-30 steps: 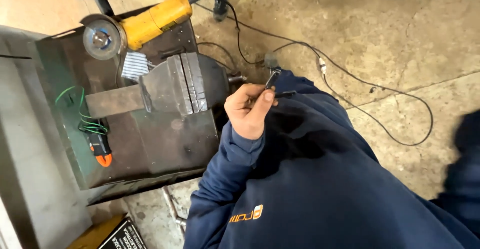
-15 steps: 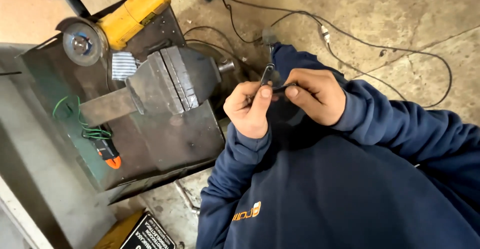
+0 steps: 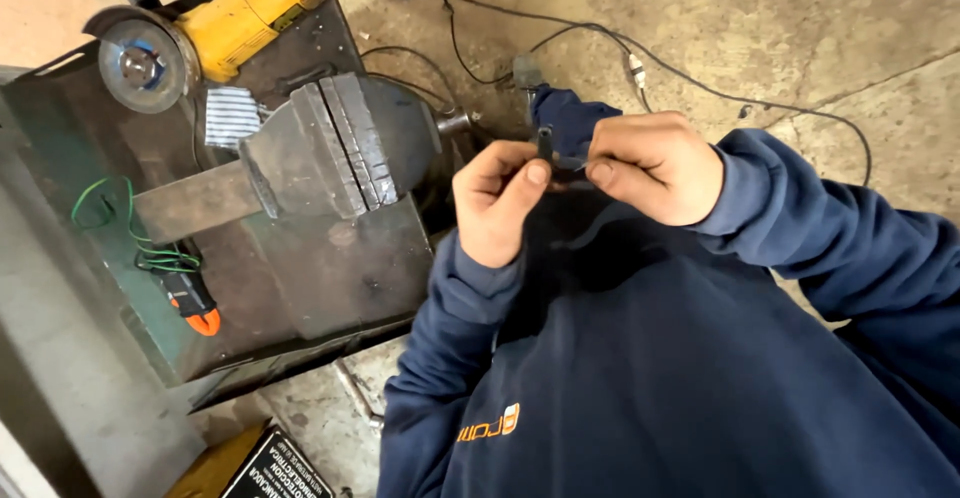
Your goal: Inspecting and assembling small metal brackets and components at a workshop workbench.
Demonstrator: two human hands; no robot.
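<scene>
Two bare hands meet in front of our dark blue sweatshirt. Our left hand point(image 3: 497, 203) pinches a small dark metal piece point(image 3: 545, 144) between thumb and forefinger; it stands roughly upright, long axis vertical, poking above the fingertips. Our right hand point(image 3: 650, 166) closes its fingertips on the piece's right side. Just left sits a grey steel vise point(image 3: 335, 143) on a worn metal bench point(image 3: 300, 278), beside a yellow angle grinder point(image 3: 215, 18).
</scene>
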